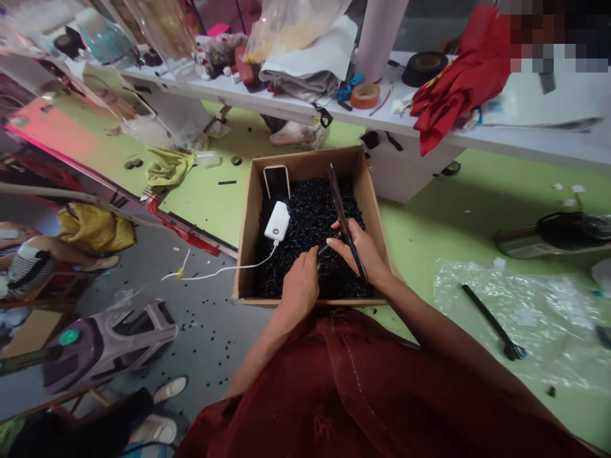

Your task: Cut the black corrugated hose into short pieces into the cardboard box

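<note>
A cardboard box [377, 210] full of small black pieces [305, 222] stands in front of me. My left hand [301, 278] is over its near side, fingers pinched on the end of a small black piece [327, 252]. The other end of this piece meets the fingertips of my right hand [359, 251]. Also in my right hand is a long, narrow dark tool [338, 197], its tip pointing to the far side of the box; its exact kind is unclear. A white power bank [277, 221] with a cable and a phone [277, 182] in a pale frame rest in the box.
Behind the box runs a white shelf [401, 114] with tape rolls [424, 67], bags and red cloth [463, 76]. To the right lie a plastic sheet [534, 324], a black strip-like tool [489, 318] and a metal flask [548, 235]. A purple stool [114, 343] and other people's legs are at left.
</note>
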`<state>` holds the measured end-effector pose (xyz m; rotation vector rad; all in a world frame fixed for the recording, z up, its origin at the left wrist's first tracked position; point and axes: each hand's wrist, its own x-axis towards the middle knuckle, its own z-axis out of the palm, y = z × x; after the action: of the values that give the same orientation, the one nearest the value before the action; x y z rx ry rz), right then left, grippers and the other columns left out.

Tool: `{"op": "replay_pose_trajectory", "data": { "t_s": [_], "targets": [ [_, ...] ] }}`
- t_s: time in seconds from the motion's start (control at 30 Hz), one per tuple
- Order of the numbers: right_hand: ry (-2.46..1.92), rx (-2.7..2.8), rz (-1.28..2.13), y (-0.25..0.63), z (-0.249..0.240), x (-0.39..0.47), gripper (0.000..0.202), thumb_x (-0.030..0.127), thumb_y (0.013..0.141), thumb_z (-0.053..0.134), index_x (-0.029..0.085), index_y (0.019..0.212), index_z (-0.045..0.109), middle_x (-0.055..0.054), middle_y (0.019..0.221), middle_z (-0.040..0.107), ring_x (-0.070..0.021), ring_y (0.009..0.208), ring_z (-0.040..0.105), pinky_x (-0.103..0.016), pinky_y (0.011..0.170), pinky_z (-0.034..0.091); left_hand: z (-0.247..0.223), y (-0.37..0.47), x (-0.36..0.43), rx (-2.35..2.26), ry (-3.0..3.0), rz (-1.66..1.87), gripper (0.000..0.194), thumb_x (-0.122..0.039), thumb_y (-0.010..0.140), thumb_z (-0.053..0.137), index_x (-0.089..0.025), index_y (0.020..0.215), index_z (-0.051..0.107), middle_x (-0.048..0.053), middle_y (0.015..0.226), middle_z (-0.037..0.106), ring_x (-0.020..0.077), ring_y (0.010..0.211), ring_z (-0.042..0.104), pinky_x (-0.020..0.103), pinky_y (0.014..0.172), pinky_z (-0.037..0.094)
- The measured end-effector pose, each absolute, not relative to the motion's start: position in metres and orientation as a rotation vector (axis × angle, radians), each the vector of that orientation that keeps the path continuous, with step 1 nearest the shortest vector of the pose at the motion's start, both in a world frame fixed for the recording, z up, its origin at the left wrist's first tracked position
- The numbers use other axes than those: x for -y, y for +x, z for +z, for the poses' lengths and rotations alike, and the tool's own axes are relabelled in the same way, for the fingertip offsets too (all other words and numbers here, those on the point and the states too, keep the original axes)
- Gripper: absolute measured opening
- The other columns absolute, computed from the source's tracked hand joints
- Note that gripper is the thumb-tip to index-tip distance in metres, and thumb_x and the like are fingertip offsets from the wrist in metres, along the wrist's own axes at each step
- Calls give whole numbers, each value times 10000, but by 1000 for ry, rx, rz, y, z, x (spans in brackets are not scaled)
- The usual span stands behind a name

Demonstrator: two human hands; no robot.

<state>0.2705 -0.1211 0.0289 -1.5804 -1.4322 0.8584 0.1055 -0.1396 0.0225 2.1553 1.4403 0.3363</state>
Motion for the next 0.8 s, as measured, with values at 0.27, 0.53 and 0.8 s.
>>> {"op": "replay_pose_trajectory", "data": {
  "t_s": [0.27, 0.53, 0.8],
  "targets": [
    [-1643, 1496, 803, 268, 31, 126, 272, 375, 798, 569, 223, 1021, 533, -28, 862, 633, -184, 725, 587, -306, 692, 442, 29, 107, 135, -1384, 1964, 382, 386, -312, 944, 359, -146, 1244, 536, 134, 1176, 626, 229, 1029, 605, 340, 876, 447],
    [-1573, 1595, 960, 276, 8, 136, 320, 417, 863, 506, 209, 1106, 492, -21, 827, 629, -165, 703, 612, -300, 702, 480, 29, 90, 119, -1158, 1050, 719, 345, -440, 847, 535, -166, 1052, 577, -69, 570, 378, 42, 423, 309, 171, 402, 220],
    [-1598, 1714, 986, 284, -19, 147, 532, 403, 809, 586, 191, 1276, 444, -121, 1129, 604, -237, 951, 617, -409, 838, 490, 25, 81, 112, -1025, 776, 757, 404, -476, 807, 597, -155, 1051, 582, -77, 590, 344, 8, 398, 263, 146, 375, 157]
  ]
}}
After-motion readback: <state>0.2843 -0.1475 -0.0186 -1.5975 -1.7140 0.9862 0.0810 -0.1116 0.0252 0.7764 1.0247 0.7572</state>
